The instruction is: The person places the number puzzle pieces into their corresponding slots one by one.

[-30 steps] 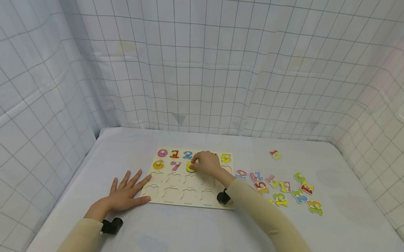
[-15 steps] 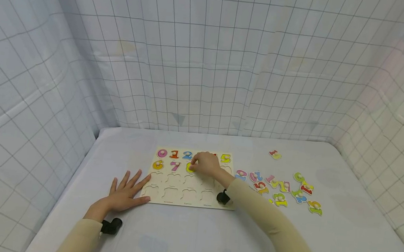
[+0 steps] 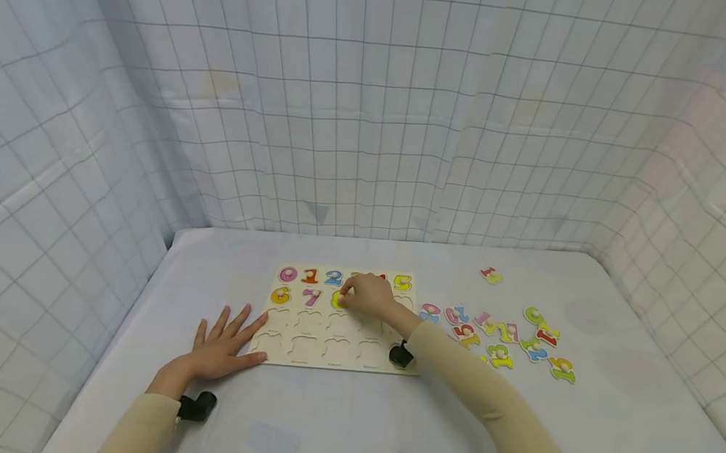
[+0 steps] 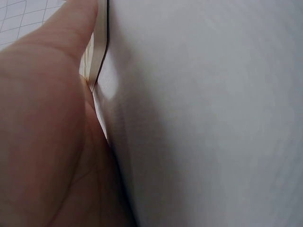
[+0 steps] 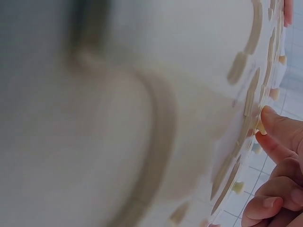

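Note:
A wooden number puzzle board (image 3: 307,356) lies on the table. Along its upper rows sit the purple 0 (image 3: 288,275), red 1 (image 3: 310,276), blue 2 (image 3: 334,278), yellow 5 (image 3: 402,283), yellow 6 (image 3: 280,295) and purple 7 (image 3: 312,297). My right hand (image 3: 369,294) is over the second row, pinching the small knob (image 5: 260,126) of the yellow 8 puzzle piece (image 3: 337,299) between thumb and index finger. This hand partly hides the 8 and the pieces behind it. My left hand (image 3: 218,351) is spread flat on the table, its thumb and index fingertips at the board's left edge.
Several loose number pieces, among them a green and yellow 13 (image 3: 500,356), a red and orange 15 (image 3: 466,335) and a blue and green 12 (image 3: 533,349), lie right of the board. One red and yellow piece (image 3: 491,275) lies farther back. A grid-patterned curtain (image 3: 370,147) encloses the table.
The yellow 8, slightly raised over its recess a second ago, now sits lower in it, the right fingers still at its knob. The left hand stays in place; the head view shifts slightly.

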`<state>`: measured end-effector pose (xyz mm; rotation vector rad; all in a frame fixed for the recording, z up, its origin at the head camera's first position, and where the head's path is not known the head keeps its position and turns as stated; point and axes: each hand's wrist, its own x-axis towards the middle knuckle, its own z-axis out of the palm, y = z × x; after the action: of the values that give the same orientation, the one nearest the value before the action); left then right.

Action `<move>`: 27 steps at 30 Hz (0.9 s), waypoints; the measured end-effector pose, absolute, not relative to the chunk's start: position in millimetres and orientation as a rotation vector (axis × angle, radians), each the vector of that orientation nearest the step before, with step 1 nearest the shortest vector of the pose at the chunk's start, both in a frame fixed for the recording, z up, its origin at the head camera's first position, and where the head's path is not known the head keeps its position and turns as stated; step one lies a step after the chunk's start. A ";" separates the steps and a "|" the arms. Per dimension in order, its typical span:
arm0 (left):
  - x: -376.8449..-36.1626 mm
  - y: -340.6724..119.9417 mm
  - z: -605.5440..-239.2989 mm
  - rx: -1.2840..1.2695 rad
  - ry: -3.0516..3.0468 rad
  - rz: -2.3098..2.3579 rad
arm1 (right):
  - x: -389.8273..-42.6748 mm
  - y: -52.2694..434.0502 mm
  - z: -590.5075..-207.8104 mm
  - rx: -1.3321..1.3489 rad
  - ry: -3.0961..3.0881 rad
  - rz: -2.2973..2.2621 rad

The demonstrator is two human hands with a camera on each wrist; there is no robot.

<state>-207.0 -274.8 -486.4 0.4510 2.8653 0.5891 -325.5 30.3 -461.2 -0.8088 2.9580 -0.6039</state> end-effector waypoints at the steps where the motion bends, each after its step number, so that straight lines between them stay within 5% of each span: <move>1: -206.9 -274.2 -485.4 0.434 2.867 0.563 | -325.7 30.4 -461.6 -0.805 2.957 -0.596; 16: -210.6 -275.9 -489.1 0.435 2.874 0.559 | -313.8 61.8 -450.3 -0.751 2.997 -0.634; 27: -210.6 -276.0 -490.8 0.452 2.870 0.573 | -318.1 196.8 -435.8 -0.516 3.125 -0.676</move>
<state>-210.6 -276.0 -490.8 0.4520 2.8699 0.5725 -318.1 196.8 -435.8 -0.5162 3.1246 -0.6762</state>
